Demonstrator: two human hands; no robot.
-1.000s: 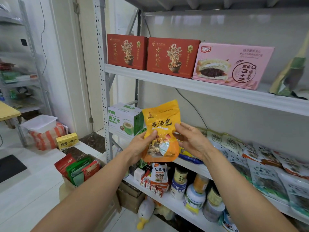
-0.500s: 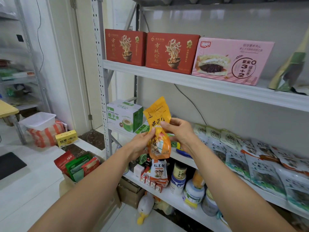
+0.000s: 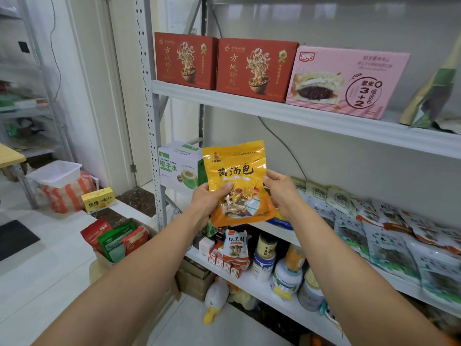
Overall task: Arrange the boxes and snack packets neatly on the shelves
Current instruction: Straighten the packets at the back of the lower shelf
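1. Well, the left hand (image 3: pixel 207 203) grips the lower left edge of a glossy yellow plastic snack packet (image 3: pixel 237 176), with the thumb across its front and the fingers curled behind.
2. The right hand (image 3: pixel 282 193) pinches the packet's right edge, thumb on the front beside the printed characters. Its fingers are hidden behind the packet.
3. The packet hangs upright in the air between the two hands, print facing the person. It is in front of the white middle shelf (image 3: pixel 172 188) and not resting on it. A clear window low on it shows dried mushroom pieces.
4. Just behind its left edge, a white and green cardboard coconut-water box (image 3: pixel 178 166) stands at the left end of that shelf.
5. Further right on the same shelf lie overlapping rows of pale flat packets (image 3: pixel 374 233).
6. On the top shelf (image 3: pixel 299 116), two dark red cardboard noodle boxes (image 3: pixel 254 68) stand side by side. A pink cardboard box (image 3: pixel 346 81) is just beside them and a crumpled green-gold bag (image 3: pixel 431 101) is at the far right.
7. The lower shelf (image 3: pixel 249 283) carries plastic jars (image 3: pixel 287 275) and a white mushroom pouch (image 3: pixel 234 245).
8. On the floor sits an open brown carton of red and green packets (image 3: pixel 114 238), with a small yellow box (image 3: pixel 98 199) and a white plush duck (image 3: pixel 215 300) nearby.
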